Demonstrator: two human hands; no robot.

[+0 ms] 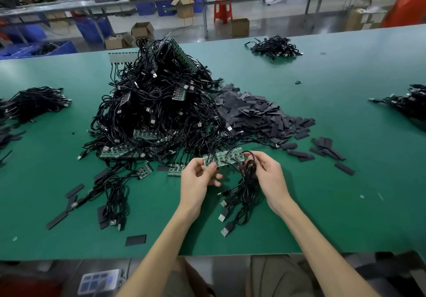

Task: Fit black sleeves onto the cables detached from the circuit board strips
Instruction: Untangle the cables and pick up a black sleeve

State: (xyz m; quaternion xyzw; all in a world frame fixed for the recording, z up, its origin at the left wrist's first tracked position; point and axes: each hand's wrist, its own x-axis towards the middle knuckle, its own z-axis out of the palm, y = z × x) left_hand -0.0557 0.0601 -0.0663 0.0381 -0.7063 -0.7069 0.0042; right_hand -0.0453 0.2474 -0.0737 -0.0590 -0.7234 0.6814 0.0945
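Note:
A green circuit board strip (227, 157) is held just above the green table near its front. My left hand (198, 177) pinches the strip's left end. My right hand (268, 171) grips a bundle of black cables (244, 188) that hang from the strip, their USB plugs lying on the table. A large tangled heap of cables and strips (159, 110) rises behind the hands. To the heap's right lies a pile of flat black sleeves (260, 112).
Loose sleeves (322, 149) lie scattered right of my hands, with others at front left (136, 239). Smaller cable bundles sit at far left (34, 103), back right (275, 47) and far right (405, 103). The table's front edge (230, 254) is close.

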